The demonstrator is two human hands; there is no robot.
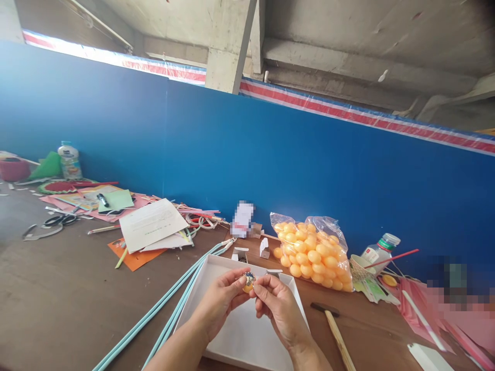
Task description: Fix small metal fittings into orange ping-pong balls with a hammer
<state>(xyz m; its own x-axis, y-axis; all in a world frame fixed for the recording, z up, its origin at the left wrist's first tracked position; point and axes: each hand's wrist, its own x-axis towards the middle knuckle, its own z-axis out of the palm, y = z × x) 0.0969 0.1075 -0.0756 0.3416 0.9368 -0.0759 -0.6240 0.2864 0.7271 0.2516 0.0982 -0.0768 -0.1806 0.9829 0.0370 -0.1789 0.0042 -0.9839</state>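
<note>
Over a shallow white box (228, 340), both hands meet around a small round orange object (248, 283) with a dark and silvery pattern on its upper part. My left hand (222, 296) pinches it from the left between thumb and fingers. From the right, the closed fingertips of my right hand (275, 304) come up to its edge; whether they grip the object or something tiny beside it is too small to tell. The box lies on the brown table, its inside partly hidden by my hands and forearms.
Light blue rods (166, 304) lie left of the box. A hammer (336, 335) and a clear bag of orange balls (309, 252) are to the right. Papers (152, 225) and scissors (61, 220) lie further left. A bottle (381, 250) stands near the blue wall.
</note>
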